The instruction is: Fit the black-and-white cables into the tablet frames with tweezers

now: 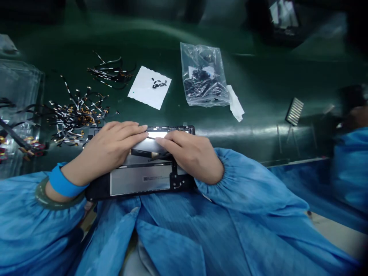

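A flat black electronic device (140, 179), its inside exposed with silver panels and a printed label, lies at the table's near edge against my body. My left hand (113, 143) rests across its upper left part, fingers stretched out towards the middle. From the other side my right hand (191, 151) reaches over the upper right part, fingers bent and thumb tip pointing left. A thin dark strip (151, 138) shows between the fingertips of both hands. Whatever my right fingertips pinch is hidden. Below the hands, a black ribbon cable (140, 153) crosses the silver panel.
Tangled flex cables (77, 115) lie left, with another bunch (110, 73) behind. Small black pieces sit on a white paper (143, 94). Beyond are a clear bag (205, 92) of dark parts and a white scrap (235, 103). Clear plastic trays (34, 82) stand left; a person's blue sleeve (352, 165) shows right.
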Motion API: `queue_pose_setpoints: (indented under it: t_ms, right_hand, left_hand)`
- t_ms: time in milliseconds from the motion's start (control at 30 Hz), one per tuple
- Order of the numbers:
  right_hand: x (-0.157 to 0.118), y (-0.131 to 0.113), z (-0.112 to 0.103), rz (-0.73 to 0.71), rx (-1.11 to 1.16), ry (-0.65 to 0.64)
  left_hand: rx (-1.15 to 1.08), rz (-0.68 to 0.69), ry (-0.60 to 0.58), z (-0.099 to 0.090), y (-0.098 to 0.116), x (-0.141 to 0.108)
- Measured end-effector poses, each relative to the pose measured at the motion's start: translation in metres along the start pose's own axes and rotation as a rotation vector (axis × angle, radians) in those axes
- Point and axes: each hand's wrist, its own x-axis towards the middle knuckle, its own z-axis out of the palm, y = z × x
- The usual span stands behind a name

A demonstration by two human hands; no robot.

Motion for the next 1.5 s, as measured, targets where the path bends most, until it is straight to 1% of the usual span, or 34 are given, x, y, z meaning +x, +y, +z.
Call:
queue_pose_setpoints:
  t_ms: [133,367,600,767,1000,1133,1300,1433,1500]
  right_hand:
    - [-0.008,0.005,0.003,0.009,-0.038,0.021]
    - [-0.01,0.009,0.013,0.004,-0.2,0.133]
    - [-0.01,0.009,0.016,-0.01,-0.179,0.203]
    - [-0.01,0.009,0.018,0.003,-0.17,0.182]
    - [-0.01,0.011,0.019,-0.021,-0.192,0.196]
    - [-0.011,0.012,0.019,-0.026,-0.166,0.185]
    - [-0.01,0.011,0.018,0.003,-0.136,0.118]
    - [-0.006,0.01,0.013,0.019,-0.125,0.012]
    - [-0.006,0.012,0.01,0.008,-0.097,-0.022]
  left_hand:
    - [0.065,0.03,-0.02,0.0,0.002,0.001]
    - [0.097,0.048,-0.022,0.0,0.003,0.002]
    - [0.101,0.049,-0.049,-0.001,0.003,0.002]
    - [0.104,0.042,-0.061,-0.002,0.003,0.001]
    - [0.093,0.039,-0.057,-0.001,0.002,0.001]
    - [0.07,0.009,-0.07,-0.001,0.002,0.001]
    - [0.017,-0.034,-0.095,-0.001,0.001,0.0]
    - [-0.015,-0.052,-0.102,-0.001,0.002,0.001]
    - [-0.02,-0.065,-0.108,-0.001,0.001,0.001]
